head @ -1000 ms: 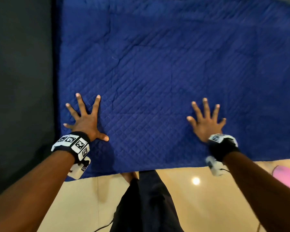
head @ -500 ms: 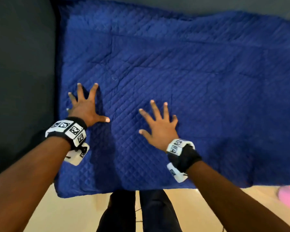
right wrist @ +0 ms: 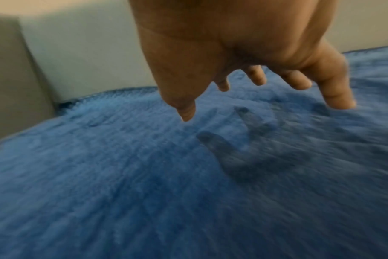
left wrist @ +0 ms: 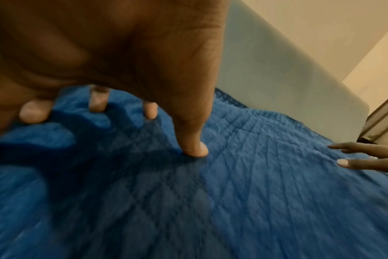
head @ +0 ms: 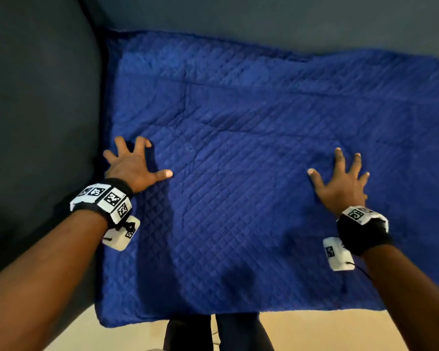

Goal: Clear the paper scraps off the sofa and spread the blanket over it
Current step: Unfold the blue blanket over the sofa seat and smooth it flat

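Note:
A blue quilted blanket [head: 251, 186] lies spread flat over the grey sofa [head: 36, 122] seat, its front edge hanging over the floor. My left hand [head: 134, 164] rests on the blanket near its left edge, fingers spread, fingertips [left wrist: 194, 149] touching the cloth. My right hand [head: 340, 181] is spread flat over the blanket further right; in the right wrist view the right hand [right wrist: 244, 84] hovers just above the cloth, casting a shadow on the blanket [right wrist: 144, 175]. No paper scraps are in view.
The sofa armrest [head: 41, 84] rises at the left and the backrest [head: 264, 19] runs along the top. Beige floor [head: 314, 330] lies below the blanket's edge, with my dark trouser legs [head: 213, 333] standing there.
My right hand has swept rightwards across the blanket from the middle. The left hand has stayed near the left edge. The view has tilted, showing more of the backrest.

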